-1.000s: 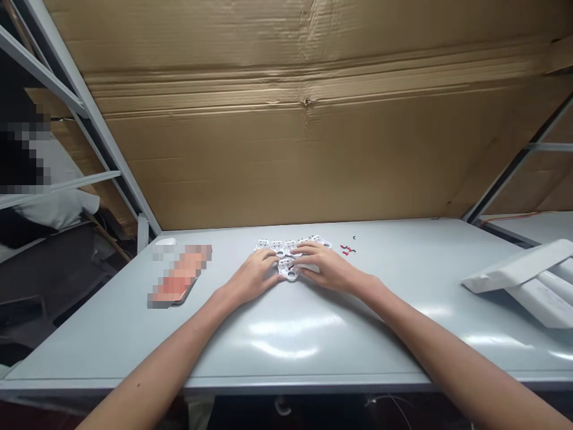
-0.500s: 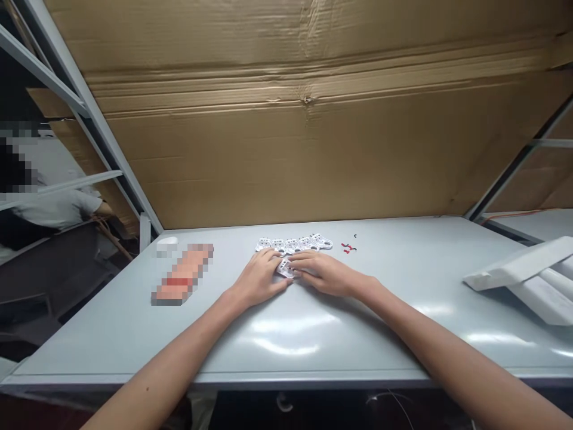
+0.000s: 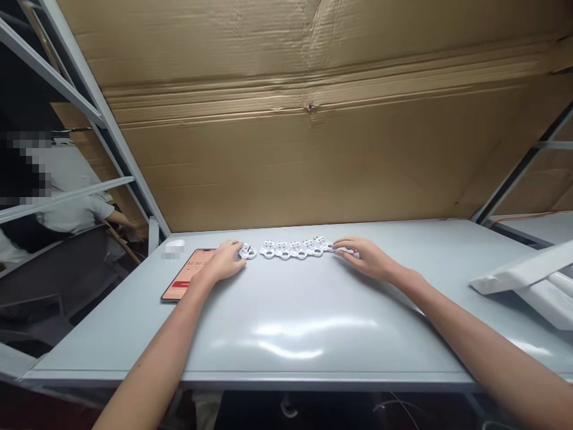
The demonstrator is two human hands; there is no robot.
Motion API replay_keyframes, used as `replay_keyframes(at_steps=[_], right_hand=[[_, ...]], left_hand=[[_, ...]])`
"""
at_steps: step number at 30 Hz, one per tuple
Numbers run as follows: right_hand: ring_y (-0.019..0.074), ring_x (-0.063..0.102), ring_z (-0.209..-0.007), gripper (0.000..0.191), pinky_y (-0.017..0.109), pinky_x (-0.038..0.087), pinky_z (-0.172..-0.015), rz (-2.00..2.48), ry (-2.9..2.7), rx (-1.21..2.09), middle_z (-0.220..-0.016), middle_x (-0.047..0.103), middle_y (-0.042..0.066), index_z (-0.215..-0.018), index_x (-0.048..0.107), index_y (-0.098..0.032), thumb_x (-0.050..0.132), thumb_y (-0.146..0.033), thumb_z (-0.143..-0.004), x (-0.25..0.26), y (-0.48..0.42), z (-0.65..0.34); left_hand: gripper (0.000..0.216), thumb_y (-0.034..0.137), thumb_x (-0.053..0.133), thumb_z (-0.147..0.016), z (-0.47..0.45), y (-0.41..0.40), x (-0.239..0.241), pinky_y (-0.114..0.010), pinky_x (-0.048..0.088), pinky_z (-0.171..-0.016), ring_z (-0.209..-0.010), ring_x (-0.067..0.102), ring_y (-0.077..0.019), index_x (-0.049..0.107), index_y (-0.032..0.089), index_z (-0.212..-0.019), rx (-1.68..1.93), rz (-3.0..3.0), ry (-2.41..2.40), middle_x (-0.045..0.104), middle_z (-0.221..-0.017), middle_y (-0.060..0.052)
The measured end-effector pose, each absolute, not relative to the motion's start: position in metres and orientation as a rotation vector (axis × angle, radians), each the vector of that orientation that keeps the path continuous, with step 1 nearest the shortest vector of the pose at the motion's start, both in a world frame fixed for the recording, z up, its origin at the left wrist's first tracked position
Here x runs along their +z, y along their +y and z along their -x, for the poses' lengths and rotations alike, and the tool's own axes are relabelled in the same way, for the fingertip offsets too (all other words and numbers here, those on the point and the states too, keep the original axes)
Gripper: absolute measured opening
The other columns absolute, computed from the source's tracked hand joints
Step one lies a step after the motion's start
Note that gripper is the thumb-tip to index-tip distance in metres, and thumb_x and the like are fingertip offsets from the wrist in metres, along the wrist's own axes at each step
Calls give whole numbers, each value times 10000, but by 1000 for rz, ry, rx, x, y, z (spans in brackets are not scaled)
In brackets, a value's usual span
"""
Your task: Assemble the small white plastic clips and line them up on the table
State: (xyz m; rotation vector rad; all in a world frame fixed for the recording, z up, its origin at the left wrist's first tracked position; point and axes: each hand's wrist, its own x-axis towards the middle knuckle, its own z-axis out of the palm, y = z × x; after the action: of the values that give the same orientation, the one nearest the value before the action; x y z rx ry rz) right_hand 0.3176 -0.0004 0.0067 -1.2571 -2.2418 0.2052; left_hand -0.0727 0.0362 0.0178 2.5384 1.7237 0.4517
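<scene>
A row of several small white plastic parts point(image 3: 293, 249) lies across the far middle of the grey table point(image 3: 286, 322). At the row's left end, my left hand point(image 3: 224, 263) rests with its fingertips on one separate white part point(image 3: 248, 252). My right hand point(image 3: 364, 257) lies flat at the row's right end, fingers stretched over small red bits point(image 3: 351, 251) that are mostly hidden under them.
A phone point(image 3: 188, 273) with a red screen lies left of my left hand, a small white object point(image 3: 175, 244) behind it. White foam pieces point(image 3: 528, 278) sit at the right edge. A cardboard wall stands behind the table. Another person point(image 3: 67, 197) is at the left.
Both hands have moved apart from the middle. My left hand carried one white part to the left end of the row; my right hand slid right onto the red bits.
</scene>
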Motion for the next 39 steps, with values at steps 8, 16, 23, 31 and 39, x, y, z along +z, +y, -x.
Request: replay_keyframes(at_steps=[8,16,23,31,39], right_hand=[[318,576,-1185,372,450,496,-968,1434,-2232,160,-1314,614,121,-1213,650,-215,464,-392,-943,0,4,-330],[305,582,-1172,422,411,503,-942,1567,-2270,162,-1324,593,134,-1246,603,-181,417,-423,-954,1,8,-337],[308,543,-1230,399,425,444,-1000,1694,-2211,93,-1326,601,152,-1240,620,-148,384,-269,-942,1,15,-355],[275,631,-1077,266,328,477,-833,1879,-1935,188,-1162,712,86,-1002,726,-195,501,-264,-876,6,14,-334],[245,662,-948,167,310,469,-782,1848,-1804,309,-1051,741,57,-859,736,-220,577,-262,-826,-1,20,-330]], left_hand=[[498,375,336,-961,63,35,3,-453,336,-1129,-1406,373,-297,471,185,-1402,406,-2541,1692,450,-1492,-126],[582,447,271,-992,55,43,-3,-432,244,-1180,-1468,244,-268,372,134,-1472,385,-2528,1615,298,-1575,-145],[558,425,317,-990,38,38,0,-540,161,-1180,-1469,241,-271,351,160,-1481,453,-2648,1562,335,-1557,-154],[510,336,393,-966,20,31,5,-588,122,-1180,-1478,209,-281,398,187,-1454,369,-2772,1431,419,-1518,-101],[366,320,482,-934,20,26,9,-615,176,-1160,-1395,380,-309,538,224,-1283,461,-2819,1414,553,-1389,-98]])
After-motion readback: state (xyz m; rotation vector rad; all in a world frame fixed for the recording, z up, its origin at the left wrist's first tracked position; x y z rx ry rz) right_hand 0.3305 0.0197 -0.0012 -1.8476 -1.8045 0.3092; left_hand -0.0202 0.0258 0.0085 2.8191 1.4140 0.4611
